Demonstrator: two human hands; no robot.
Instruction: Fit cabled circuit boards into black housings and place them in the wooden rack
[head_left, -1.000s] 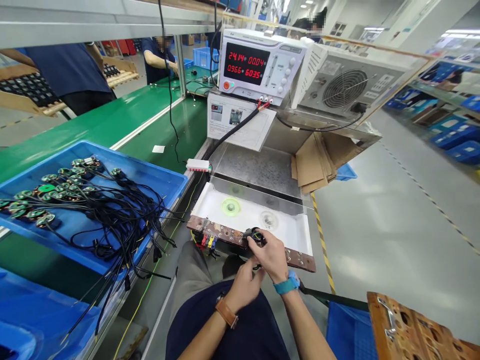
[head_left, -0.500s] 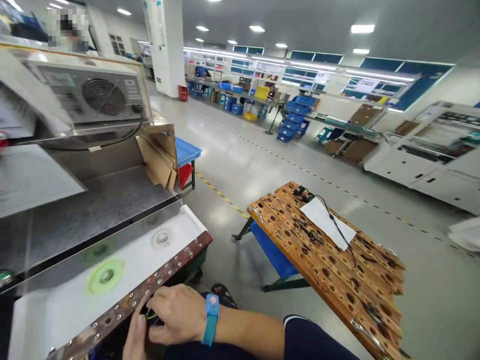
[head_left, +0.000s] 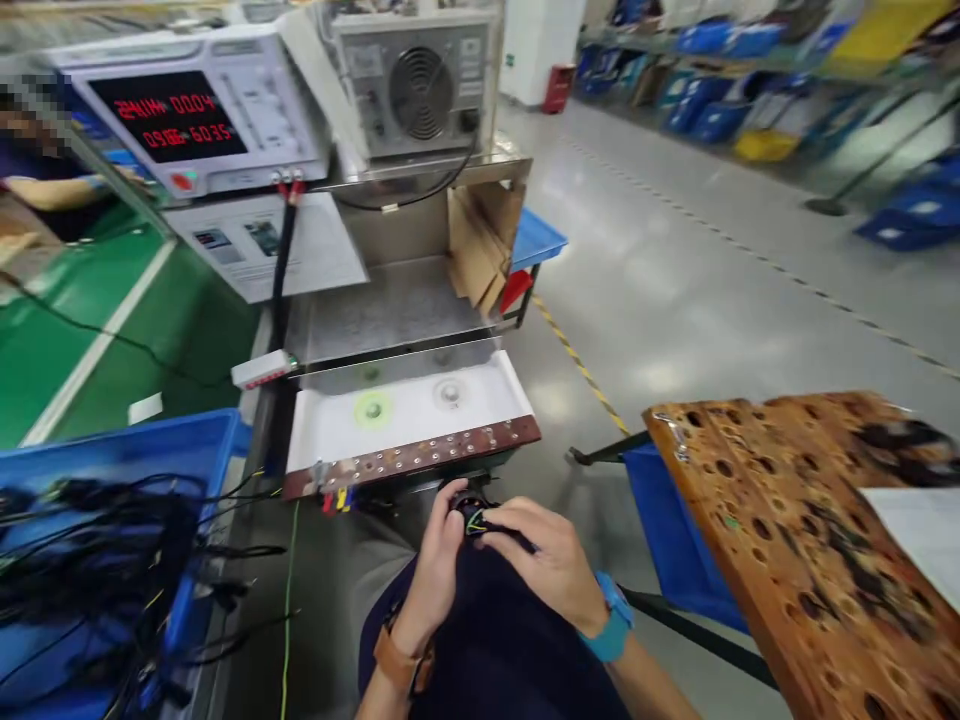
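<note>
- Here is the black round part, up in front of the person's lap, just short of the brown strip, with yellow-green wires showing in its open face.
- The left hand, brown watch strap at the wrist, grips that part by its side, thumb and fingers closed round it.
- In from the other side comes the right hand, blue band on the wrist, fingertips together at the wires (whether they pinch a wire or the rim, I cannot tell).
- Behind the strip, the white panel carries 2 round fittings, 1 of them ringed in pale green.
- Over on the left, a blue tray heaped with black cables, blurred.
- Up top, the power supply glows with red digits, partly smeared.
- And at right, a wooden board full of holes bears a white sheet.
</note>
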